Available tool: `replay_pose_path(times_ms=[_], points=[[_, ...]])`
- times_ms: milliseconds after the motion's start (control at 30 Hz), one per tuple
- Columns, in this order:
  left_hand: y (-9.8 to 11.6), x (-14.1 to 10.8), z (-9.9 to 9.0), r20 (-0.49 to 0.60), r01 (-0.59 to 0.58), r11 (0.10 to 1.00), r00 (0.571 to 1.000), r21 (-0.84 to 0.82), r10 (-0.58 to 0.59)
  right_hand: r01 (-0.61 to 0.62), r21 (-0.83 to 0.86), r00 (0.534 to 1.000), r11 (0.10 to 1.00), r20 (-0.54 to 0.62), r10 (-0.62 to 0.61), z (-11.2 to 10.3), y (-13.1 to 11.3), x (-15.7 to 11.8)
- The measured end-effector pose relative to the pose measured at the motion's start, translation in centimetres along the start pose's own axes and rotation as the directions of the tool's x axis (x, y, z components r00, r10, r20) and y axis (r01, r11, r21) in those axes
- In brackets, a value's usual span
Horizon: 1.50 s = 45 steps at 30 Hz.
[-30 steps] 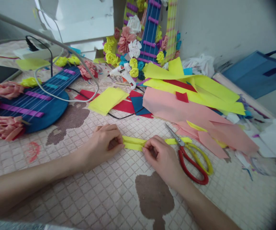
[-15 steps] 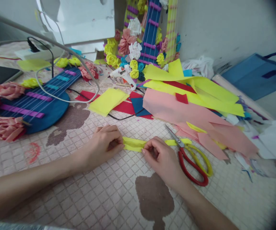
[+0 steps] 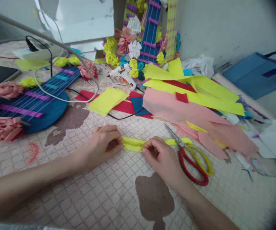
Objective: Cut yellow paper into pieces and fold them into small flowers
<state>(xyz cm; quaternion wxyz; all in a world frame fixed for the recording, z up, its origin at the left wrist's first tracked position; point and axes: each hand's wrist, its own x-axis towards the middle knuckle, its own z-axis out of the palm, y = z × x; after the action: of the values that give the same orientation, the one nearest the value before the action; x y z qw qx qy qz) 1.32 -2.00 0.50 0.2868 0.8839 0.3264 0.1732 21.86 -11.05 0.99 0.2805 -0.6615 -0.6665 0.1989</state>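
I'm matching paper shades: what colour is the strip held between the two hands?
The strip is bright yellow, clearest in the head view.

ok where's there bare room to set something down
Bare tablecloth lies between the left forearm and right forearm, on the near side of the yellow strip; more shows right of the scissors. Farther back it's crowded with pink paper, yellow sheets and a glue gun.

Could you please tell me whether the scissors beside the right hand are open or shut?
The scissors look shut: their blades lie together as a single point, with the red handle close beside the yellow handle.
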Motion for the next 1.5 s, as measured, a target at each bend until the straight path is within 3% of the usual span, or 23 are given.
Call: replay_pose_path(times_ms=[1033, 1200, 1333, 1500], points=[[0.15, 0.09, 0.43, -0.030, 0.025, 0.997, 0.999, 0.068, -0.023, -0.016, -0.114, 0.999, 0.993, -0.038, 0.012, 0.68, 0.02, 0.03], [0.09, -0.08, 0.45, -0.060, 0.045, 0.998, 0.997, 0.038, -0.043, -0.021, -0.060, 0.999, 0.998, -0.036, 0.018, 0.49, 0.03, -0.05], [0.05, -0.14, 0.20, -0.029, 0.008, 1.000, 1.000, 0.002, -0.008, 0.024, 0.010, 0.999, 1.000, 0.028, -0.024, 0.22, -0.08, -0.03], [0.20, 0.03, 0.09, -0.008, 0.018, 1.000, 1.000, 0.020, -0.018, 0.001, -0.007, 1.000, 1.000, 0.012, -0.001, 0.40, -0.21, 0.05]])
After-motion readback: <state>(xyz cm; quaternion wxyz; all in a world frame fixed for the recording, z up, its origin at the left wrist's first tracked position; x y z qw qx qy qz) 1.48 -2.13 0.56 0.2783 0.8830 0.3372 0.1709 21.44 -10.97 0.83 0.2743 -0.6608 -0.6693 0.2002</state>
